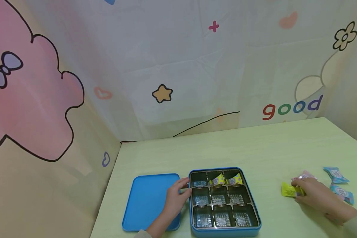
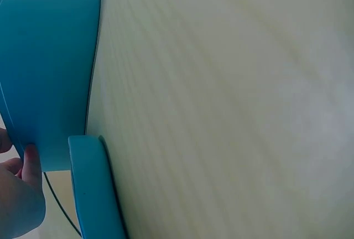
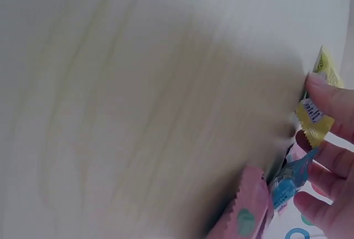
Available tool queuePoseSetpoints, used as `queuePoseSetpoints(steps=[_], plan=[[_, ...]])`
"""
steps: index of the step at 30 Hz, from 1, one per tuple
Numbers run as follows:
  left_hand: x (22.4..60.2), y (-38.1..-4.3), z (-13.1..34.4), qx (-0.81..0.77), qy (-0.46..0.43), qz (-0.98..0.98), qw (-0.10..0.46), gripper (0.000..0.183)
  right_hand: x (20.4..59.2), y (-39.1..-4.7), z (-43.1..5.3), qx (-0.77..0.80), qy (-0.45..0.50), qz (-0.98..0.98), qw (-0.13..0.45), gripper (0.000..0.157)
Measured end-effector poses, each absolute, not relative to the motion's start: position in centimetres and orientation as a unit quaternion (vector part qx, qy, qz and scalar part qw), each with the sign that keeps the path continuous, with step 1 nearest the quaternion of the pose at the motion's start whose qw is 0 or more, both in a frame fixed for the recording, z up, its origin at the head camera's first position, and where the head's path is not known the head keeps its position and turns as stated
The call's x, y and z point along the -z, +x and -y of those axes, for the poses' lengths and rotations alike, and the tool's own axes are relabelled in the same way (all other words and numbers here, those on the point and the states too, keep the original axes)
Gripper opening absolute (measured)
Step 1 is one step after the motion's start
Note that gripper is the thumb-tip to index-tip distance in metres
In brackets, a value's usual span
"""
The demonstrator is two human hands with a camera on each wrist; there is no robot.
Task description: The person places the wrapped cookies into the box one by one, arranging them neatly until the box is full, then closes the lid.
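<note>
My right hand (image 1: 315, 195) pinches a yellow wrapped candy (image 1: 288, 190) between thumb and fingers, low over the table; the right wrist view shows the thumb on its wrapper (image 3: 314, 112). My left hand (image 1: 176, 195) touches the left rim of a blue tin (image 1: 226, 232), and in the left wrist view its fingertips press near the tin's edge (image 2: 50, 84). Inside the tin is a dark tray with three rows of compartments. Yellow candies (image 1: 218, 180) sit in the back middle and back right compartments; the back left one holds no candy.
A blue lid (image 1: 150, 201) lies flat left of the tin, partly under my left forearm. Blue candies (image 1: 335, 175) lie right of my right hand. A pink candy (image 1: 307, 174) shows behind that hand, and another pink wrapper (image 3: 246, 208) lies near it.
</note>
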State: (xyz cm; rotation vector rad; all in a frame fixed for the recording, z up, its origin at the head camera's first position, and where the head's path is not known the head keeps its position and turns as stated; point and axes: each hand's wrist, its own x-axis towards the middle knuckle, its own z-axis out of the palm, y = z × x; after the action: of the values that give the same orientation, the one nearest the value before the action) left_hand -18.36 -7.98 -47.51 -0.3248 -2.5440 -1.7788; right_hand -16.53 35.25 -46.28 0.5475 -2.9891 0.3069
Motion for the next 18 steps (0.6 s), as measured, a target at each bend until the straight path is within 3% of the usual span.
queuePoseSetpoints(steps=[11, 18], plan=[[47.5, -18.4, 8.0, 0.567, -0.104, 0.817, 0.01, 0.037, 46.2, -16.9, -34.5, -0.108, 0.167, 0.978, 0.057, 0.035], [47.5, -18.4, 8.0, 0.584, -0.11, 0.804, 0.013, 0.037, 46.3, -17.3, -34.0, -0.111, 0.191, 0.968, 0.122, 0.026]])
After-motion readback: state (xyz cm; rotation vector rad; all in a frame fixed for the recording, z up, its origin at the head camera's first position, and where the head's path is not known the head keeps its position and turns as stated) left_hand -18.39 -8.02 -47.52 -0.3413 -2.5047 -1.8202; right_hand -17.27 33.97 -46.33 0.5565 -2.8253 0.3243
